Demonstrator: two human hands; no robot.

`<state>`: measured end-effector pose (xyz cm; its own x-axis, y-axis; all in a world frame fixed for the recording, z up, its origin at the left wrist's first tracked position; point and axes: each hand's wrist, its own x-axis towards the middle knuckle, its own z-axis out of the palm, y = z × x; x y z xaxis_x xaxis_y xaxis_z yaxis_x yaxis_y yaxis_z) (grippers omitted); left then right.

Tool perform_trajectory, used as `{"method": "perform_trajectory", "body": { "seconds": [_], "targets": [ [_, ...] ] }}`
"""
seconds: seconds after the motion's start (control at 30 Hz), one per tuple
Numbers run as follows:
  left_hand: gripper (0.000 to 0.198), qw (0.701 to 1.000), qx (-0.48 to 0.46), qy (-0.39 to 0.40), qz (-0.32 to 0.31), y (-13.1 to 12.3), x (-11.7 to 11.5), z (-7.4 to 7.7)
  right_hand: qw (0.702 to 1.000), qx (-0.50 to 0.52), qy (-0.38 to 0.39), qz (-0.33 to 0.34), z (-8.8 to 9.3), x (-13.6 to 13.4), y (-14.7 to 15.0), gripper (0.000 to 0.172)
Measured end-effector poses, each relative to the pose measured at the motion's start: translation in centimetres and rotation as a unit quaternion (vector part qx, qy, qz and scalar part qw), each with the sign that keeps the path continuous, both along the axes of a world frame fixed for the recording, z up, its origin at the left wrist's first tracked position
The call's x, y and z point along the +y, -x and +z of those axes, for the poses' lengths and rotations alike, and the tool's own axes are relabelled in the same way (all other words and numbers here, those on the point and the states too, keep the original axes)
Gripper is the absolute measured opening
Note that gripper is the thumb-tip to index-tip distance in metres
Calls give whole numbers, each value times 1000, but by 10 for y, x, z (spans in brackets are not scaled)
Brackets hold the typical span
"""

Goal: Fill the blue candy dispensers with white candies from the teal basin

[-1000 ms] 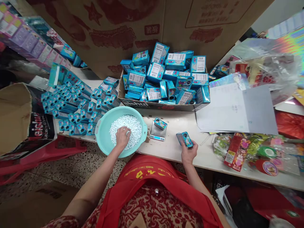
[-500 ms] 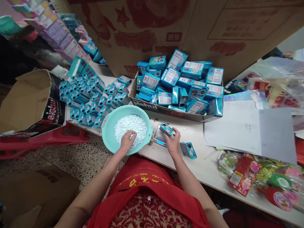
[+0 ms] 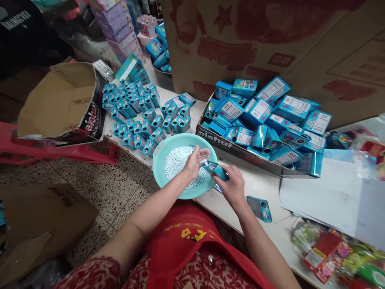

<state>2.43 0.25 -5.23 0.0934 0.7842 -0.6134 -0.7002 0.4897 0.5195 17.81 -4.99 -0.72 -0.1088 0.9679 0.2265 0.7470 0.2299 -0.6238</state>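
Note:
A mint-green basin (image 3: pixel 168 147) of small white tablets (image 3: pixel 176 160) sits at the table's front edge. My left hand (image 3: pixel 195 160) hovers over the tablets, fingers curled with a few tablets in them, next to a small blue box (image 3: pixel 217 169). My right hand (image 3: pixel 232 185) grips that blue box, tilted over the basin's right rim. Another small blue box (image 3: pixel 260 208) lies flat on the table to the right of my right hand.
A cardboard tray (image 3: pixel 240 147) heaped with blue boxes stands behind the basin. Rows of small blue boxes (image 3: pixel 141 116) cover the table's left part. An open carton (image 3: pixel 60 104) rests on a red stool at left. Papers (image 3: pixel 333 192) and snack packets (image 3: pixel 327 249) lie at right.
My right hand set one blue box down on the table, picked the other box off the small scale and brought it to the basin. My left hand lifted from the tablets.

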Motion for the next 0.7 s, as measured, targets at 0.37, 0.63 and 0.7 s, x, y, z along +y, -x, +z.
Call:
{"method": "perform_trajectory", "body": {
  "seconds": [0.37,0.63,0.7],
  "targets": [
    [24,989,-82,113,46,4,-1,-20,995,-101,24,15,-14,2,12,27],
    [9,993,-68,94,-23,14,-2,-11,973,195,112,-52,-12,-9,-6,32],
    [11,994,-61,71,-51,22,-1,-15,935,301,151,-112,-20,-17,-17,40]
  ]
}}
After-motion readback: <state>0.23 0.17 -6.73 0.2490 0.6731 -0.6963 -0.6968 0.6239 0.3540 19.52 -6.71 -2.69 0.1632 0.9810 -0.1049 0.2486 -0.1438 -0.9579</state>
